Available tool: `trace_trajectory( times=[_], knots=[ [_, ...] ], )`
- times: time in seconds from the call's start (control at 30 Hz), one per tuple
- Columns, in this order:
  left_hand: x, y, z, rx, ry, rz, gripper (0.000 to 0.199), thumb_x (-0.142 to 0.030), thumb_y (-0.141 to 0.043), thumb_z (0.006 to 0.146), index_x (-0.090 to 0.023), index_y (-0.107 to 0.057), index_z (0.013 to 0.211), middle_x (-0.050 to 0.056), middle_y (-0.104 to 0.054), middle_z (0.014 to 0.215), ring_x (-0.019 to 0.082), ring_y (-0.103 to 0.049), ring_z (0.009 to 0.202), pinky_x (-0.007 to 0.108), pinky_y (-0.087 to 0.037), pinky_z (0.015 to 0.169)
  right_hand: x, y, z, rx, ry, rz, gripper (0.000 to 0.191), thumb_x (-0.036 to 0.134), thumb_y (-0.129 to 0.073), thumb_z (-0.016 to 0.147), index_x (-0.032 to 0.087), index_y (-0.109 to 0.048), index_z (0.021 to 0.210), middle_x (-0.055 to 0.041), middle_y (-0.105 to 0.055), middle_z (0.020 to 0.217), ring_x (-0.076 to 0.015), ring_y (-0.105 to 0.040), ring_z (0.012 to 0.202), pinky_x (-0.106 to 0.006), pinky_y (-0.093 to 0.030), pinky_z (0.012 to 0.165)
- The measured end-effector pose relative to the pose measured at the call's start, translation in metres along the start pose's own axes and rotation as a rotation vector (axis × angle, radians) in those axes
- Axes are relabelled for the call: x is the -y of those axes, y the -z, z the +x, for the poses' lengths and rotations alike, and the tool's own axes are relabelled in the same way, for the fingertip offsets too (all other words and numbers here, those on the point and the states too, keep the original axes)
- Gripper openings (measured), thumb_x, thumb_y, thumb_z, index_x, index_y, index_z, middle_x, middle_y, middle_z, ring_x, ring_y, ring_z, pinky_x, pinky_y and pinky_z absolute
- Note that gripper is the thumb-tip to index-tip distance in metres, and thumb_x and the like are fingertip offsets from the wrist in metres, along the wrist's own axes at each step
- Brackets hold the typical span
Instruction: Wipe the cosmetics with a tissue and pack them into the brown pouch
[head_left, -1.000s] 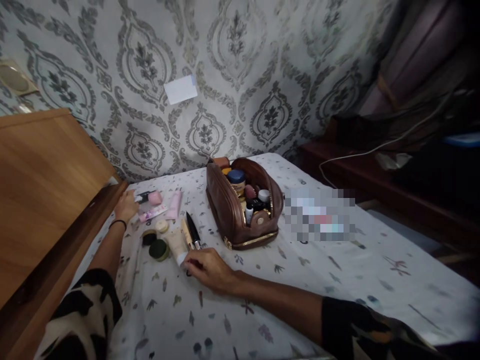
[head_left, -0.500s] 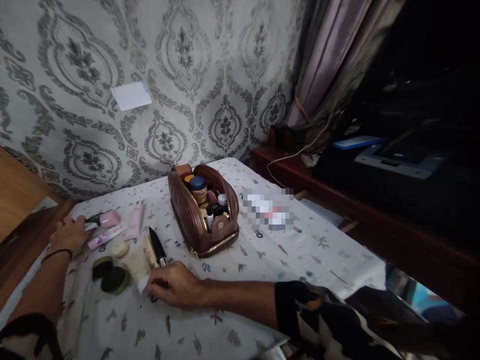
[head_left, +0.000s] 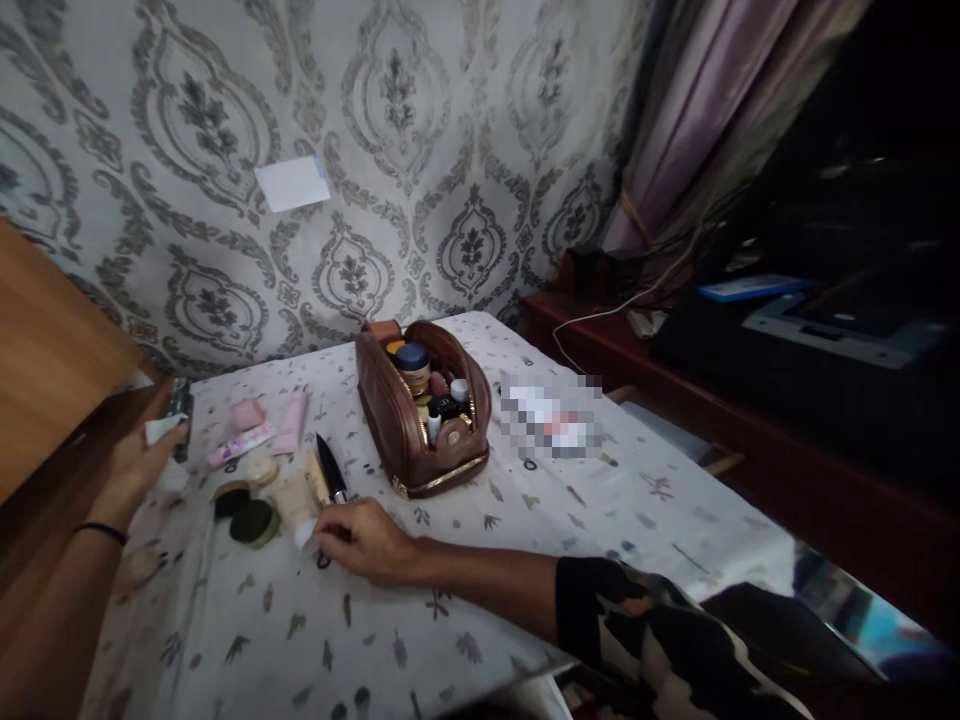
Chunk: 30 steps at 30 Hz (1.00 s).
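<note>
At the table's left edge, my left hand point(head_left: 142, 462) is closed around a slim dark item point(head_left: 179, 400) with something white point(head_left: 161, 429) between the fingers; its kind is unclear. My right hand point(head_left: 366, 540) rests on the cloth with fingers curled, against the white cap of a cream-coloured tube point(head_left: 289, 500). Beside it lie a black pen-like cosmetic point(head_left: 328, 466), a beige stick point(head_left: 315, 478) and two dark round jars point(head_left: 253, 522). Farther left are a pale round pot point(head_left: 262, 468), a patterned tube point(head_left: 241, 446), a pink tube point(head_left: 291, 422) and a pink item point(head_left: 247, 413).
An open brown toiletry bag point(head_left: 390, 425) filled with cosmetics stands mid-table on a leaf-print cloth point(head_left: 450, 640). A blurred-out white item point(head_left: 555, 415) lies to its right. Wooden furniture point(head_left: 60, 370) borders the left; a dark red ledge point(head_left: 600, 350) with a cable borders the right.
My left hand has drawn the dark item away from the pink item, leftward and up. My right hand keeps its place by the tube. The view has turned slightly left.
</note>
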<state>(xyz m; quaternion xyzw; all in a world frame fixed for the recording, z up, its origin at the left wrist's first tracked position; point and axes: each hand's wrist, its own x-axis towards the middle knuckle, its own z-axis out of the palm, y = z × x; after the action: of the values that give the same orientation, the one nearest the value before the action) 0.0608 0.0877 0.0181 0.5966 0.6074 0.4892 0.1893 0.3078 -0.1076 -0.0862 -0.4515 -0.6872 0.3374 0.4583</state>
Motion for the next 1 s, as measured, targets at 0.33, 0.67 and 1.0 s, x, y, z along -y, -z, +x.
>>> trace_trajectory(
  times=[0.33,0.67,1.0],
  knots=[
    [-0.021,0.006,-0.156,0.377,-0.425,0.09,0.039,-0.041,-0.073,0.073,-0.021,-0.067,0.106,0.007,-0.074,0.098,0.026,-0.068,0.086,0.035,-0.054,0.073,0.021,0.007,-0.005,-0.018,-0.167,0.532,0.044,0.051,-0.066,0.085,0.019,-0.057,0.113,0.0031,-0.058,0.081,-0.0081,-0.056,0.053,-0.018,-0.04,0.044],
    [-0.015,0.005,-0.248,0.45,-0.717,0.567,0.052,-0.011,-0.056,0.076,-0.024,-0.052,0.126,0.009,-0.07,0.108,0.028,-0.065,0.101,0.035,-0.053,0.072,0.022,-0.003,-0.027,-0.045,-0.436,0.781,0.057,0.065,-0.078,0.066,0.015,-0.06,0.089,0.0026,-0.062,0.063,-0.0085,-0.053,0.047,-0.02,-0.042,0.044],
    [-0.048,0.01,-0.251,0.679,-0.056,-0.114,0.038,-0.051,-0.043,0.096,-0.022,-0.062,0.113,0.008,-0.074,0.099,0.027,-0.069,0.092,0.039,-0.054,0.086,0.031,0.012,-0.03,0.276,-0.316,0.881,0.06,0.055,-0.085,0.064,0.017,-0.065,0.105,0.0026,-0.064,0.078,-0.0065,-0.054,0.054,-0.019,-0.044,0.049]
  ],
)
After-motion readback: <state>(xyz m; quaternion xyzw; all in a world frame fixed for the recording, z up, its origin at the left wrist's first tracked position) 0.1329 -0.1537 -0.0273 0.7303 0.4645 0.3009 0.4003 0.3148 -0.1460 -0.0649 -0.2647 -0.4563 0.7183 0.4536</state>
